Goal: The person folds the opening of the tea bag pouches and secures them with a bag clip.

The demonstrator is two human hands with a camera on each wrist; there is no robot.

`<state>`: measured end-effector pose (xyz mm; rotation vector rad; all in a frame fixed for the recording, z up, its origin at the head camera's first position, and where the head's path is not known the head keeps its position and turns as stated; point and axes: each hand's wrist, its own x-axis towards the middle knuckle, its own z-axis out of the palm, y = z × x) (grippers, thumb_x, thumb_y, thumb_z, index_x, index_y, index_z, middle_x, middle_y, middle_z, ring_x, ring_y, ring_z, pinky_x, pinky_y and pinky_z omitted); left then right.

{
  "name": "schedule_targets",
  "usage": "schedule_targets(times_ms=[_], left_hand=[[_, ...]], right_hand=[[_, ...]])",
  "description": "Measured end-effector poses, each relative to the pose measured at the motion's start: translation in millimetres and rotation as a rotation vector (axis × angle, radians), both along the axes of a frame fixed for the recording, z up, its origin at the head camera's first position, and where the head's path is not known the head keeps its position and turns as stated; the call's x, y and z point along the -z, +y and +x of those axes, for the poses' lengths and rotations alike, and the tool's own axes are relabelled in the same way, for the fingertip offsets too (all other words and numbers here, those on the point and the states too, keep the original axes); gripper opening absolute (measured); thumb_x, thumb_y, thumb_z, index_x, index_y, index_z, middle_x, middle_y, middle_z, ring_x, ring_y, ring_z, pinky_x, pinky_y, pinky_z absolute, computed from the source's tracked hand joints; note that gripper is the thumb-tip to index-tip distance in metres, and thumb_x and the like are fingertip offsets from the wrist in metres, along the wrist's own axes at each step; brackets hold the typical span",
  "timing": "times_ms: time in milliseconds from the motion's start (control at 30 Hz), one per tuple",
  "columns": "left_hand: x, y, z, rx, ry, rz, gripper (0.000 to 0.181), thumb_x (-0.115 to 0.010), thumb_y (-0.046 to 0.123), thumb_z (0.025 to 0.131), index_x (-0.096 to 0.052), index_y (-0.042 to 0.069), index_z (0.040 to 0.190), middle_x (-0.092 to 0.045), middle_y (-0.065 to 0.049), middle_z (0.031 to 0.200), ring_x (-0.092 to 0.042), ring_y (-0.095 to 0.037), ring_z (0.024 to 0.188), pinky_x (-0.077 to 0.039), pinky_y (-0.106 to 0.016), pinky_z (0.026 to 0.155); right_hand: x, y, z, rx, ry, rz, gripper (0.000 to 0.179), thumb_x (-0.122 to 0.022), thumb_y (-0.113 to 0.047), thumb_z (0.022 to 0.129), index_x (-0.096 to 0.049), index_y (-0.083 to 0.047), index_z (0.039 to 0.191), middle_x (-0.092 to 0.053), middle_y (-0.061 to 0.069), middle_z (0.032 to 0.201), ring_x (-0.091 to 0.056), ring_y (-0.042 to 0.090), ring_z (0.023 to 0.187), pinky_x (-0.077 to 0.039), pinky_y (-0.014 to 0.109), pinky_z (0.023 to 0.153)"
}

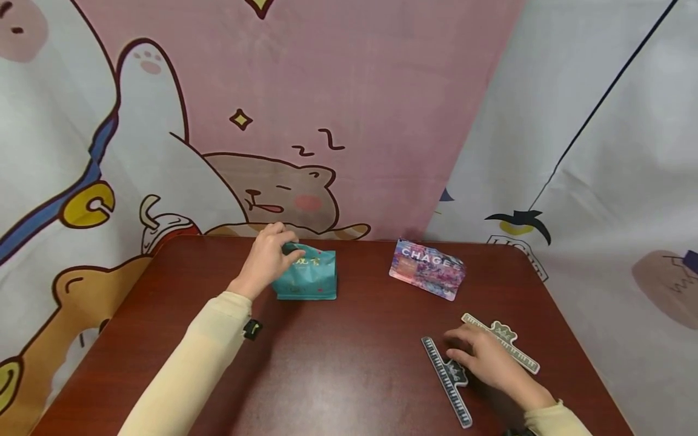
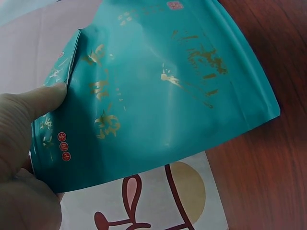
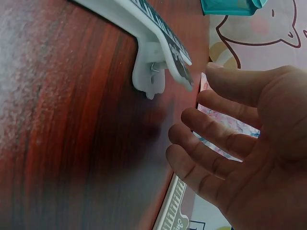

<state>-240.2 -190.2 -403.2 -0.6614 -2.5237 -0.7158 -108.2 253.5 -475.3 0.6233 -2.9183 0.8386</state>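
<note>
Left hand (image 1: 266, 257) pinches the teal bag (image 1: 309, 280) — contents hidden; right hand (image 1: 487, 358), fingers loosely apart, hovers beside the black clip (image 1: 445, 379) — the pack (image 1: 428, 269) lies beyond.

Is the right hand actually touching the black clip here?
Apart. The right wrist view shows a narrow gap between the right hand and the black clip, even at the thumb.

- My head camera looks forward and down across the table (image 1: 327, 369).
- My left wrist's faces the teal pouch (image 2: 148, 105) closely.
- My right wrist's, sideways, shares its edge.
</note>
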Motion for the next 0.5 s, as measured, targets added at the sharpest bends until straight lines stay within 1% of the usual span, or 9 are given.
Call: schedule_targets(times_ms=[100,233,333,500], left_hand=[[0.2,-0.1,-0.4,0.005,0.003,0.004,0.021,-0.090,0.014,0.081,-0.076,0.003,0.092,-0.059,-0.009,0.086,-0.052,-0.028,0.081,-0.045,-0.044,0.073],[1.5,-1.9,-0.2,-0.010,-0.001,0.008,0.021,-0.090,0.013,0.081,-0.077,0.003,0.093,-0.060,-0.009,0.086,-0.052,-0.027,0.080,-0.046,-0.043,0.072],[2.0,-2.4,0.5,-0.010,-0.010,0.010,0.021,-0.090,0.013,0.081,-0.077,0.003,0.093,-0.058,-0.008,0.085,-0.050,-0.026,0.079,-0.044,-0.042,0.071],[2.1,0.0,-0.4,0.010,0.010,0.018,0.020,-0.090,0.013,0.080,-0.077,0.003,0.092,-0.057,-0.007,0.084,-0.050,-0.026,0.079,-0.043,-0.041,0.070]], right_hand=[[2.2,2.8,2.4,-0.003,0.001,-0.006,0.024,-0.084,-0.006,0.083,-0.076,-0.004,0.106,-0.069,-0.002,0.097,-0.061,0.011,0.082,-0.049,0.030,0.068],[4.6,4.9,4.3,-0.024,-0.023,-0.013,0.024,-0.084,-0.008,0.084,-0.076,-0.003,0.105,-0.068,-0.002,0.094,-0.057,0.006,0.076,-0.047,0.027,0.064],[6.2,7.4,5.9,-0.041,-0.032,-0.008,0.024,-0.084,-0.012,0.084,-0.076,-0.003,0.105,-0.067,-0.003,0.092,-0.057,0.005,0.075,-0.047,0.027,0.063],[8.4,14.0,9.9,-0.057,-0.020,-0.004,0.024,-0.086,-0.016,0.083,-0.076,-0.004,0.102,-0.066,-0.005,0.090,-0.057,0.004,0.076,-0.048,0.028,0.064]])
